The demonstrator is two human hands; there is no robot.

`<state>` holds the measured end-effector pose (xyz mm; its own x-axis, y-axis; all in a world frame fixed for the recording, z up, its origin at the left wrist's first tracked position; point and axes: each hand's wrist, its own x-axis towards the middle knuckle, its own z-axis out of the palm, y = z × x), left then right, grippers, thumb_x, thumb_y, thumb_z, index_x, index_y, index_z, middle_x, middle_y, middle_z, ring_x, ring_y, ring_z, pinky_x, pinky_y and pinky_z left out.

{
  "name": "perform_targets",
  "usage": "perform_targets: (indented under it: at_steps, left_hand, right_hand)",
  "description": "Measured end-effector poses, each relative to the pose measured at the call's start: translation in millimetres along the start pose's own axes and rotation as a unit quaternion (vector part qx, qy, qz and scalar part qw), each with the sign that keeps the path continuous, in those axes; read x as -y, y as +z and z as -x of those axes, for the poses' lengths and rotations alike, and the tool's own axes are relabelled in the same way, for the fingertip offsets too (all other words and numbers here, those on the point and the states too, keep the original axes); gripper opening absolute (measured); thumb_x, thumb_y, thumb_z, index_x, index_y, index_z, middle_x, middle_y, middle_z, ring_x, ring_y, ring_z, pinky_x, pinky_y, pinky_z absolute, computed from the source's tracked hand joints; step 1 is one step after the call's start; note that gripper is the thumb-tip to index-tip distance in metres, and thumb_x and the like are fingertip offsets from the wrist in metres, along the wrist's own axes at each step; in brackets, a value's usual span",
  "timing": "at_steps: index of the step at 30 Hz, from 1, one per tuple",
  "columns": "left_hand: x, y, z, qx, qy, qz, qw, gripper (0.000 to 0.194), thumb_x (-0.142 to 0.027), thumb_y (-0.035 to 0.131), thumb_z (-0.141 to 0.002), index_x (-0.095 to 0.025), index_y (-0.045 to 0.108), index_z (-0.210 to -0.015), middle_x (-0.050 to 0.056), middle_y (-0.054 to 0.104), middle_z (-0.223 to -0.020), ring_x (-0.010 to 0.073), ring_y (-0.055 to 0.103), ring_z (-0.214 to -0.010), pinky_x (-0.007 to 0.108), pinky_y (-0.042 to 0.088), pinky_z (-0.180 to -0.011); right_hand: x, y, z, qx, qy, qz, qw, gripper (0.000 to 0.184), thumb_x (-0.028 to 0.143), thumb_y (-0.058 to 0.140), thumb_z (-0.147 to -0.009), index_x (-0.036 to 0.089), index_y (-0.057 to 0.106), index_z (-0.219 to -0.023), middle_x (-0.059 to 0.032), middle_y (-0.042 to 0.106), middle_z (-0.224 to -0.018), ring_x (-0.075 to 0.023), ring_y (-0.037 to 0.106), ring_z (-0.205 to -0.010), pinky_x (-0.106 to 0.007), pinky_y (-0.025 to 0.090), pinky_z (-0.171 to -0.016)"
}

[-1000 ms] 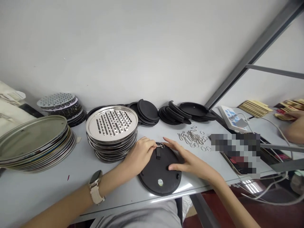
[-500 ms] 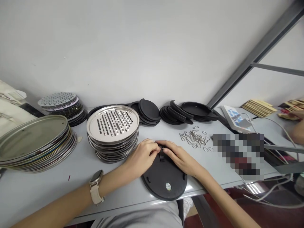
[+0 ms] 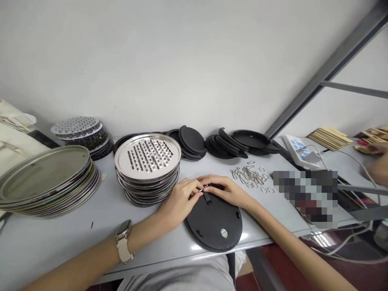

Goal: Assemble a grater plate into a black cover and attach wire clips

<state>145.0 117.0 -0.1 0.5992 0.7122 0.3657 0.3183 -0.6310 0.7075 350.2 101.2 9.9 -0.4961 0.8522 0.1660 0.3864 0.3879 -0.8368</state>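
A black round plate (image 3: 215, 222) lies near the table's front edge, with a short strap (image 3: 208, 198), two small black nubs and a round sticker on the side facing me. At its far edge, a small metal clasp with a ring (image 3: 201, 190) shows between my fingertips. My left hand (image 3: 182, 200) pinches it with thumb and forefinger. From the other side my right hand (image 3: 228, 192) bends over the plate's rim, its thumb and fingers closed on the same metal piece. Fingers partly cover the clasp, so I cannot tell whether it is fastened to the strap.
Loose metal clasps and rings (image 3: 250, 174) lie right of my hands. Left stand stacked metal plates with a slotted top (image 3: 148, 157) and larger round trays (image 3: 45, 173). Black round pieces (image 3: 194, 140) line the wall. A phone, partly pixelated, lies right; beyond the frame, another person's hand (image 3: 377, 165).
My right hand has closed from spread fingers onto the rim and metal piece. The plate has turned and shifted slightly right. My left hand keeps its pinch.
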Motion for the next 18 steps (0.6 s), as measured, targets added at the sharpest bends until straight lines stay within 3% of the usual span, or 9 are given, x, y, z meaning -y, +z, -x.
perform_targets:
  at_steps: [5, 9, 18]
  left_hand:
    - [2, 0.1, 3, -0.001, 0.006, -0.004, 1.0, 0.01, -0.007, 0.062, -0.086, -0.017, 0.06, -0.085, -0.001, 0.062, -0.082, 0.0131, 0.061, -0.079, 0.024, 0.047, -0.073]
    - [3, -0.6, 5, -0.007, 0.034, -0.011, 0.999, 0.01, -0.009, 0.058, -0.089, -0.017, 0.063, -0.086, 0.001, 0.063, -0.083, 0.0146, 0.06, -0.083, 0.026, 0.047, -0.077]
    - [0, -1.5, 7, -0.003, 0.059, -0.031, 0.998, 0.019, -0.011, 0.049, -0.094, -0.016, 0.066, -0.104, 0.005, 0.066, -0.092, 0.0175, 0.058, -0.09, 0.032, 0.05, -0.084]
  right_hand:
    - [3, 0, 13, -0.101, -0.028, 0.136, 0.985, 0.011, 0.025, 0.055, -0.093, 0.022, 0.064, -0.098, -0.0055, 0.066, -0.1, -0.0205, 0.059, -0.1, -0.036, 0.047, -0.091]
    - [10, 6, 25, -0.094, -0.045, 0.218, 0.971, 0.018, 0.018, 0.047, -0.097, 0.022, 0.062, -0.104, -0.0063, 0.065, -0.099, -0.0197, 0.057, -0.093, -0.035, 0.047, -0.084]
    - [19, 10, 29, -0.073, -0.029, 0.256, 0.963, 0.021, 0.021, 0.041, -0.099, 0.021, 0.059, -0.111, -0.0086, 0.061, -0.097, -0.021, 0.055, -0.092, -0.036, 0.05, -0.081]
